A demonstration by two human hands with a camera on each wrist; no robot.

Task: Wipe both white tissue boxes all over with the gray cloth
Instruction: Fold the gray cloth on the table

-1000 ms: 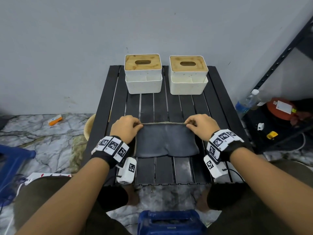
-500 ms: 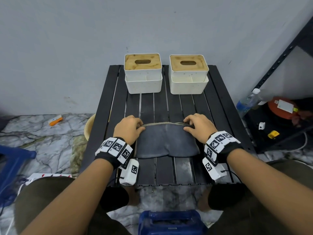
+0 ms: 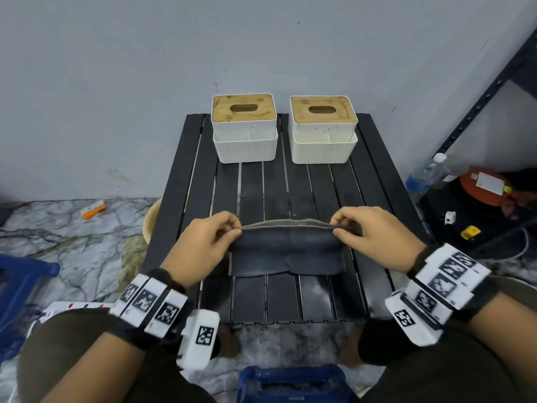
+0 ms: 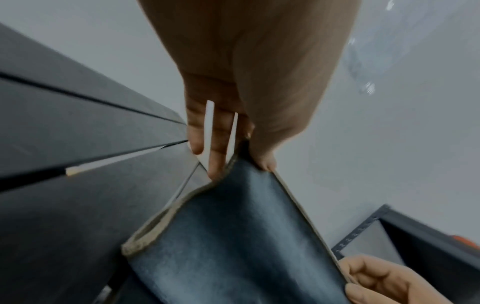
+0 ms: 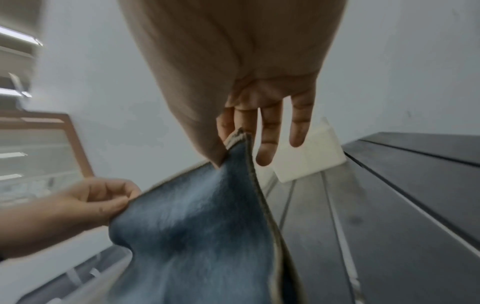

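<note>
Head view, gray cloth [image 3: 287,251]: folded, on the near half of the black slatted worktop [image 3: 374,199]; far edge raised off the slats, near edge lying flat.
Head view, left hand [image 3: 203,245]: thumb and fingers pinch the cloth's far-left corner.
Head view, right hand [image 3: 374,237]: thumb and fingers pinch the far-right corner.
Head view, left tissue box [image 3: 244,129]: white, wooden slotted lid, at the far edge of the worktop, well apart from the cloth.
Head view, right tissue box [image 3: 323,130]: same build, just beside the left one, a gap between them.
Left wrist view, left hand [image 4: 249,86]: thumb and forefinger nip the hem of the cloth [image 4: 233,236]; other fingers [image 4: 217,144] hang straight. Picture blurred.
Left wrist view, right hand [image 4: 381,281]: curled onto the opposite corner.
Right wrist view, right hand [image 5: 233,61]: pinches the cloth [image 5: 197,226] at its hem; remaining fingers [image 5: 270,135] loose and extended.
Right wrist view, left hand [image 5: 85,203]: grips the other corner.
Right wrist view, tissue box [image 5: 309,156]: white, far on the worktop; which of the two, cannot tell.
</note>
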